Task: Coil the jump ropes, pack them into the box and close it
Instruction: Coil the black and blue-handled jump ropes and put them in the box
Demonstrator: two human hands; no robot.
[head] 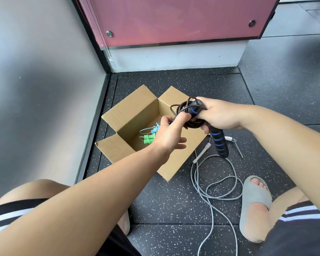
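Observation:
An open cardboard box (137,109) stands on the floor with its flaps spread. Inside it lie a green jump rope (148,139) and a light blue one (151,129), partly hidden by my left hand. Above the box's right side my right hand (220,115) grips a coiled black jump rope (185,111) by its black handles with blue rings (219,143). My left hand (169,133) pinches the black cord at the coil's left side. A grey jump rope (211,185) with white handles lies uncoiled on the floor to the right of the box.
The floor is dark speckled rubber matting (174,206). A grey wall (44,89) runs along the left, and a red panel (174,19) stands behind the box. My knees and a foot in a grey slide sandal (253,198) are at the bottom.

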